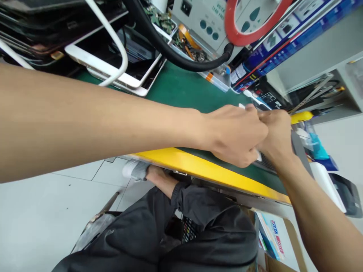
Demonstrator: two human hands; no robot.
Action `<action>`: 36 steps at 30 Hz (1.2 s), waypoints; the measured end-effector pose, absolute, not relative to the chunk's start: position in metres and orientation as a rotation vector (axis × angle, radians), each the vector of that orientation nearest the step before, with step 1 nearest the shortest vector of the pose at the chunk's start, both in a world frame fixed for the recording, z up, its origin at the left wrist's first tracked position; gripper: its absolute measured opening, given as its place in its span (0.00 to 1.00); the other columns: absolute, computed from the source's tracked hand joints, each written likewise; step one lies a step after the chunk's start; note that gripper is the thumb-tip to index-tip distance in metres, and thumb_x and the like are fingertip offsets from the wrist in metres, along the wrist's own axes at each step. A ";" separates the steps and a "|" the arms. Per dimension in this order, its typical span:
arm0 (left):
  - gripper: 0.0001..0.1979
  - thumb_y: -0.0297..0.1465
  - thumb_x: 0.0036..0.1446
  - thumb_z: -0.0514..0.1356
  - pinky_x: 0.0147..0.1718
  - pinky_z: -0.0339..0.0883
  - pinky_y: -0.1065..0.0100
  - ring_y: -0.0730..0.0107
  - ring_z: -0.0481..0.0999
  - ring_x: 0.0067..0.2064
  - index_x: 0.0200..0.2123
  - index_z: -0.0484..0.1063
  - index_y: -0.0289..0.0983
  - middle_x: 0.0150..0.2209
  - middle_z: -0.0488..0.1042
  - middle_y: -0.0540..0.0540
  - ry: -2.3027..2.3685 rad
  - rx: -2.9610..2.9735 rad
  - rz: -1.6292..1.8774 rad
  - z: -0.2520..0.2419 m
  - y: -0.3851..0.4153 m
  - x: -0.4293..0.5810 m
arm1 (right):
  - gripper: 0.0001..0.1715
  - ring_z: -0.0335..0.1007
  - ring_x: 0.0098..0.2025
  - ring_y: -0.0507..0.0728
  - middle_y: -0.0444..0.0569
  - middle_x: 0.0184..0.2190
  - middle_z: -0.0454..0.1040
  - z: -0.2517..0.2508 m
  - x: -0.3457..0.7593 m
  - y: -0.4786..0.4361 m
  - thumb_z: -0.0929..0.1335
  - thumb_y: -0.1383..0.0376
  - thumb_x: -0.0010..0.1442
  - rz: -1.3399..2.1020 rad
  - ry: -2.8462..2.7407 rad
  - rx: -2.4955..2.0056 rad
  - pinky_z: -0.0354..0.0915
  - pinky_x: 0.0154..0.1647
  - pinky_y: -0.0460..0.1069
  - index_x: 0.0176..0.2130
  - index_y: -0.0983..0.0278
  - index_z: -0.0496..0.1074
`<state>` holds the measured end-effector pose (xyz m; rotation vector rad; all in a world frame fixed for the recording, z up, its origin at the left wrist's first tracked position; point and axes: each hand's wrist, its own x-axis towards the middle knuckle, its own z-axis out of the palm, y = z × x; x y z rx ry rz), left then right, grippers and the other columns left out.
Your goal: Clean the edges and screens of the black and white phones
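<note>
My left hand [236, 132] is closed, knuckles up, above the right part of the green mat [184, 88]. Against its fingers presses my right hand [276, 132], which is closed too. Small white edges show just above and below the meeting fingers, but the thing they belong to is mostly hidden. Beneath my right hand lies a dark keyboard-like object [268, 163], partly covered. Behind the hands a white and blue pen-like tool [256, 99] rests near a black box [268, 94].
White-framed tablets [104, 66] are stacked at the upper left, crossed by a white cable [115, 37]. A thick black hose [170, 53] arches behind my left arm. Red tape roll [231, 22], parts tray [221, 77] and blue box [263, 56] stand behind. A yellow edge [198, 166] borders the bench.
</note>
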<state>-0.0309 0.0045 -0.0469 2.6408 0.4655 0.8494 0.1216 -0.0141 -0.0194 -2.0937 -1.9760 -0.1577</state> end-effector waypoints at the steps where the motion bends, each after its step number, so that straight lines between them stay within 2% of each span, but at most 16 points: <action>1: 0.12 0.30 0.54 0.57 0.30 0.66 0.56 0.44 0.78 0.37 0.35 0.80 0.30 0.34 0.79 0.31 0.453 2.679 0.856 -0.047 0.005 -0.031 | 0.35 0.36 0.19 0.49 0.37 0.13 0.41 -0.020 0.121 -0.006 0.64 0.65 0.63 -0.154 -1.959 -2.077 0.42 0.25 0.52 0.12 0.58 0.43; 5: 0.12 0.29 0.55 0.57 0.24 0.62 0.60 0.49 0.78 0.33 0.35 0.80 0.33 0.30 0.79 0.37 0.430 2.766 0.877 -0.049 0.005 -0.030 | 0.33 0.35 0.20 0.49 0.36 0.13 0.38 -0.026 0.122 0.021 0.65 0.66 0.62 -0.243 -1.826 -2.074 0.42 0.27 0.53 0.14 0.56 0.44; 9: 0.12 0.30 0.55 0.56 0.23 0.61 0.60 0.48 0.78 0.32 0.34 0.79 0.33 0.29 0.79 0.37 0.420 2.787 0.891 -0.050 0.006 -0.030 | 0.30 0.38 0.21 0.50 0.35 0.13 0.39 -0.034 0.128 0.036 0.66 0.67 0.61 -0.286 -1.781 -2.014 0.45 0.28 0.52 0.16 0.55 0.47; 14: 0.17 0.34 0.60 0.51 0.28 0.62 0.62 0.51 0.78 0.33 0.33 0.77 0.32 0.31 0.79 0.35 0.411 2.874 0.827 -0.049 0.006 -0.034 | 0.25 0.49 0.26 0.52 0.39 0.14 0.49 -0.034 0.128 0.036 0.66 0.66 0.61 -0.323 -1.811 -1.999 0.48 0.31 0.51 0.17 0.57 0.52; 19: 0.19 0.37 0.63 0.48 0.35 0.62 0.68 0.62 0.77 0.34 0.30 0.75 0.34 0.29 0.76 0.44 0.508 2.918 0.685 -0.045 0.004 -0.033 | 0.24 0.58 0.27 0.51 0.43 0.17 0.57 -0.030 0.122 0.027 0.63 0.62 0.62 -0.363 -1.859 -2.070 0.51 0.32 0.49 0.17 0.60 0.53; 25: 0.17 0.38 0.59 0.53 0.24 0.51 0.68 0.67 0.69 0.24 0.21 0.69 0.37 0.19 0.67 0.48 0.450 2.982 0.641 -0.045 0.012 -0.025 | 0.23 0.68 0.33 0.58 0.51 0.23 0.68 -0.033 0.127 0.009 0.60 0.58 0.67 -0.445 -1.883 -2.136 0.56 0.34 0.51 0.22 0.62 0.63; 29: 0.18 0.36 0.58 0.54 0.20 0.46 0.68 0.70 0.60 0.18 0.17 0.64 0.38 0.16 0.61 0.50 0.377 3.000 0.697 -0.043 0.013 -0.026 | 0.25 0.69 0.34 0.59 0.50 0.22 0.68 -0.034 0.131 -0.015 0.57 0.55 0.69 -0.403 -1.956 -2.118 0.57 0.33 0.51 0.26 0.62 0.67; 32: 0.19 0.36 0.57 0.55 0.19 0.43 0.67 0.71 0.53 0.16 0.15 0.60 0.39 0.14 0.57 0.51 0.345 3.000 0.701 -0.040 0.012 -0.028 | 0.28 0.68 0.32 0.59 0.49 0.19 0.65 -0.033 0.130 -0.035 0.55 0.53 0.69 -0.388 -1.967 -2.110 0.57 0.31 0.51 0.25 0.62 0.68; 36: 0.21 0.37 0.57 0.56 0.19 0.43 0.67 0.70 0.52 0.16 0.13 0.58 0.40 0.14 0.55 0.50 0.299 3.030 0.669 -0.038 0.012 -0.028 | 0.29 0.67 0.29 0.58 0.47 0.17 0.62 -0.031 0.127 -0.050 0.55 0.54 0.69 -0.334 -1.970 -2.104 0.55 0.30 0.51 0.22 0.62 0.66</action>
